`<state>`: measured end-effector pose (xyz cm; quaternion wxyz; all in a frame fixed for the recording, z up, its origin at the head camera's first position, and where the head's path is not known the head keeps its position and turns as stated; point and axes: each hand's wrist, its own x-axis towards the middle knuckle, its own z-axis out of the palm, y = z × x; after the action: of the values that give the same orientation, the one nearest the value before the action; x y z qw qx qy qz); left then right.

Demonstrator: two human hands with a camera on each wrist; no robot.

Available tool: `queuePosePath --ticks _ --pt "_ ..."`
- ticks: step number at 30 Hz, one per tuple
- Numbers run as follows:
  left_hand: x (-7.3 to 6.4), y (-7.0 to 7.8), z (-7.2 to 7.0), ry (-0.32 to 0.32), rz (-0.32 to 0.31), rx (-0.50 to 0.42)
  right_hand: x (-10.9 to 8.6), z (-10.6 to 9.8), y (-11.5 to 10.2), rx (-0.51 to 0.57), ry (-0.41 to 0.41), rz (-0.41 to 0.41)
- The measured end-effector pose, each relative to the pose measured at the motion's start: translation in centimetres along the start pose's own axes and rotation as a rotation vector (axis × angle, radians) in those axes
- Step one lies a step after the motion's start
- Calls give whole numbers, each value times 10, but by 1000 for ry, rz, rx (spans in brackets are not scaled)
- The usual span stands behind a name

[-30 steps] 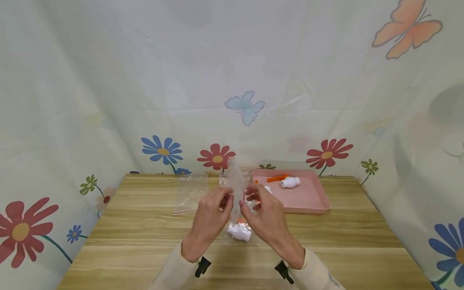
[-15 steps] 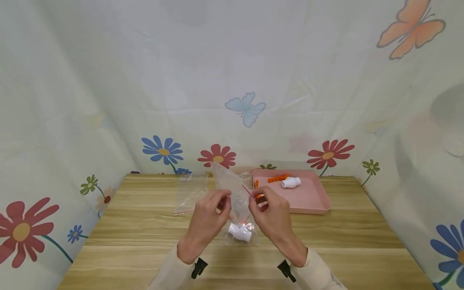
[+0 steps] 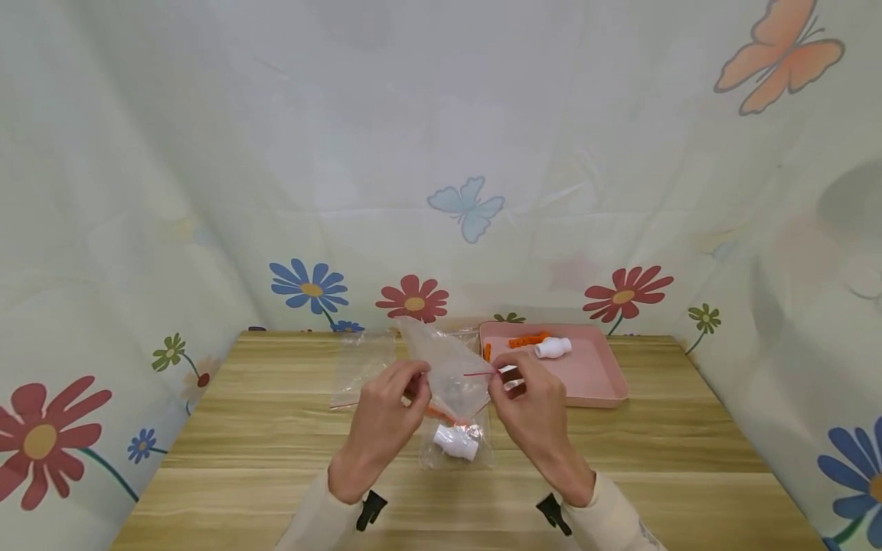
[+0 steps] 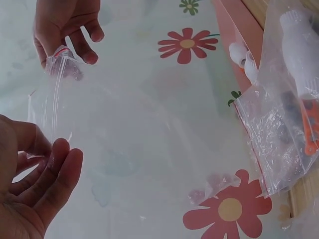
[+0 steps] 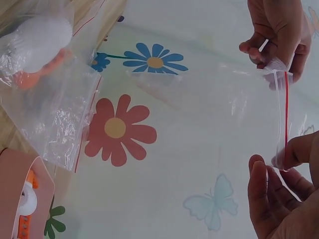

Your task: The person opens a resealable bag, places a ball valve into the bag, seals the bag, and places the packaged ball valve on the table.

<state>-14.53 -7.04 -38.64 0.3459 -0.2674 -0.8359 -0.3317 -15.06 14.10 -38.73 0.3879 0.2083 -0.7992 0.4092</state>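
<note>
Between the two hands a clear zip bag (image 3: 441,360) is stretched, its red seal line running to the right hand. My left hand (image 3: 389,405) pinches one corner of its mouth between thumb and fingers; my right hand (image 3: 530,405) pinches the opposite corner. In the right wrist view the bag's mouth (image 5: 286,109) spans from hand to hand, and the bag looks see-through with nothing inside. Under the hands, on the table, lies a second zip bag (image 4: 259,144) containing a white bulged tube-like piece (image 3: 456,442) and an orange strip with holes (image 4: 311,127).
A pink tray (image 3: 586,386) stands at the back right, holding another white piece (image 3: 553,348) and orange strips (image 3: 529,339). Flat on the wooden table (image 3: 276,444), left of the hands, lies another clear zip bag (image 3: 365,367). A flower-printed curtain (image 3: 344,153) hangs behind.
The held bag has turned from nearly edge-on to spread out sideways. The right hand, its fingers loosely parted before, now pinches the red-lined corner, and both hands have moved apart.
</note>
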Motion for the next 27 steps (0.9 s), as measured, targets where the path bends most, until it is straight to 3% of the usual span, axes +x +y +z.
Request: queuePosePath --ticks 5,11,27 --pt "-2 -1 -4 -2 -1 14 0 -3 2 -17 24 -23" --pt "-3 -4 -5 14 14 33 -1 -5 3 -39 -7 7" --pt "-3 -3 -4 49 53 -36 -5 -5 4 -44 -42 -12"
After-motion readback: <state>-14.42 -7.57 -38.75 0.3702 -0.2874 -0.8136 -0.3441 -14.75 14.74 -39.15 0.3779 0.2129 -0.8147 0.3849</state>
